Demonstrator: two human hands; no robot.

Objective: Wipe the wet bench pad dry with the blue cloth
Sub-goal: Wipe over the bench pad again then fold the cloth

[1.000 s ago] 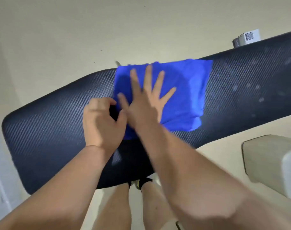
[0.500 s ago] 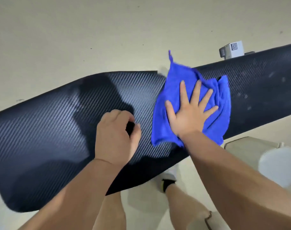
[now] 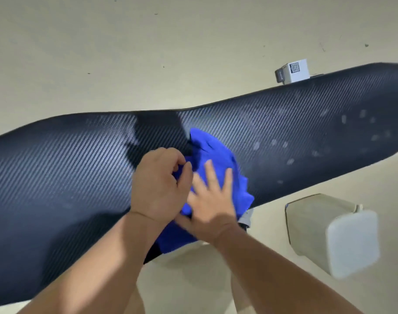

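The long black bench pad [image 3: 68, 168] with a woven pattern runs across the view from lower left to upper right. Pale wet spots [image 3: 343, 120] dot its right part. The blue cloth [image 3: 214, 152] lies bunched on the pad's near edge at the middle, part of it hanging over the edge. My right hand [image 3: 210, 200] presses flat on the cloth with fingers spread. My left hand [image 3: 159, 184] sits just left of it, fingers curled and pinching a fold of the cloth.
A small white box [image 3: 293, 71] with a printed code stands on the beige floor behind the pad at upper right. A pale grey block-shaped object [image 3: 334, 232] sits on the floor at right, near the pad's front edge. My legs show below the pad.
My right hand has dragged the cloth leftward and toward the near edge, bunching it. My left hand, previously curled on the bare pad, now meets the cloth and pinches it.
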